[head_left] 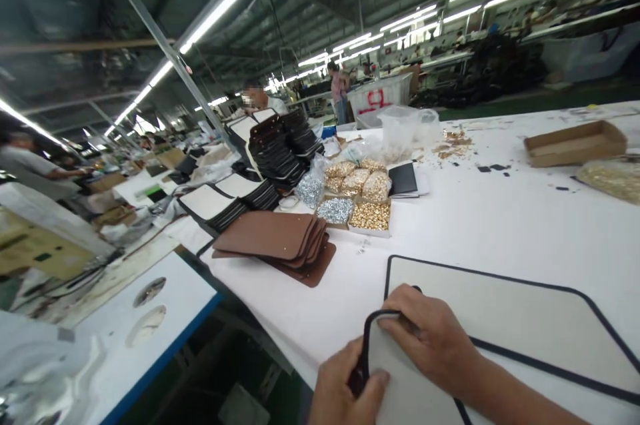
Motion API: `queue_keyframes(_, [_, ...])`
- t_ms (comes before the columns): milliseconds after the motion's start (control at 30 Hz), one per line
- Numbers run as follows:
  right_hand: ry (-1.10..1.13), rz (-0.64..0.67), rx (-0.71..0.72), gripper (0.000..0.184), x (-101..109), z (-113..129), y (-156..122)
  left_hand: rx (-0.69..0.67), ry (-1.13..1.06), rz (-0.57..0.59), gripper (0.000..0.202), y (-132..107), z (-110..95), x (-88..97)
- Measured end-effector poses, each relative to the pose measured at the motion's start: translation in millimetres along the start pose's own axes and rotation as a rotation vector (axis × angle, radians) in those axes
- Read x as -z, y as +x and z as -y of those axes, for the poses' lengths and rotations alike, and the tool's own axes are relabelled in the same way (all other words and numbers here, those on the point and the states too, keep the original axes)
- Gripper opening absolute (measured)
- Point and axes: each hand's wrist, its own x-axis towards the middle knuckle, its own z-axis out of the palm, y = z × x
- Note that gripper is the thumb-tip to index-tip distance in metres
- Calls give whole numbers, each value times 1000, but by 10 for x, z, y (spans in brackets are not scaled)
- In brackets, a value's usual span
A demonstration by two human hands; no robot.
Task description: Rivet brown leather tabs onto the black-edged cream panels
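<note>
A pale grey panel with black edge binding (405,381) is held at the front of the table. My left hand (350,385) grips its left edge, thumb on the pale face and fingers behind. At the upper corner my right hand (435,335) is closed, its thumb and fingers pinching the bound edge. A small dark bit shows by its fingers, too hidden to name. Behind my right hand a larger pale panel with black edging (505,308) lies flat on the white table (480,225).
Brown leather-like panels (265,235) lie stacked at left, near black panel piles (280,145). Boxes of gold metal pieces (370,215) and silver metal pieces (335,210) stand mid-table, with filled bags behind. A cardboard tray (575,143) sits at right. People work farther back.
</note>
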Motion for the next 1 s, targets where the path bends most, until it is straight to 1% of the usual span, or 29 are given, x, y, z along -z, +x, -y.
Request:
queue_keyframes(33, [-14, -40, 2, 8, 18, 34, -7, -19, -17, 12, 47, -28, -50, -13])
queue_keyframes(67, [-19, -76, 7, 7, 34, 69, -15, -41, -25, 15, 51, -51, -104, -14])
queue_keyframes(133, [13, -138, 30, 4, 56, 122, -34, -87, 3, 6, 47, -79, -226, 50])
queue_keyframes(167, [52, -172, 48, 7, 60, 135, -44, -105, 35, -3, 43, -84, -296, 123])
queue_keyframes(200, [97, -208, 62, 15, 61, 136, -54, -116, 76, -19, 38, -83, -371, 229])
queue_keyframes(267, [175, -283, 68, 34, 54, 104, -68, -126, 202, -71, 34, -67, -543, 530])
queue_keyframes(300, [200, -318, 49, 41, 49, 73, -72, -133, 289, -110, 33, -51, -639, 717])
queue_keyframes(333, [216, -345, 14, 43, 46, 36, -74, -157, 409, -139, 32, -26, -740, 920])
queue_keyframes(400, [231, -358, -77, 36, 48, -46, -73, -229, 700, -279, 30, 54, -948, 1342])
queue_keyframes(467, [230, -308, -147, 21, 64, -121, -67, -316, 985, -399, 29, 190, -1129, 1735])
queue_keyframes(500, [222, -270, -165, 16, 75, -151, -64, -357, 1102, -470, 31, 280, -1193, 1903])
queue_keyframes(567, [201, -203, -179, 21, 96, -188, -57, -412, 1237, -561, 35, 491, -1229, 2160])
queue_keyframes(633, [189, -159, -194, 26, 108, -202, -50, -441, 1228, -607, 37, 711, -1119, 2286])
queue_keyframes(700, [181, -125, -224, 27, 110, -202, -43, -427, 1163, -611, 39, 895, -873, 2273])
queue_keyframes(767, [176, -99, -261, 27, 106, -204, -36, -415, 1139, -560, 40, 1013, -549, 2147])
queue_keyframes(867, [164, -68, -303, 27, 89, -228, -33, -383, 1093, -489, 38, 1070, -71, 1893])
queue_keyframes(933, [153, -62, -311, 27, 73, -251, -36, -358, 1062, -468, 40, 1071, 168, 1786])
queue_keyframes(1000, [149, -72, -308, 27, 63, -256, -36, -340, 1029, -461, 43, 1070, 324, 1759])
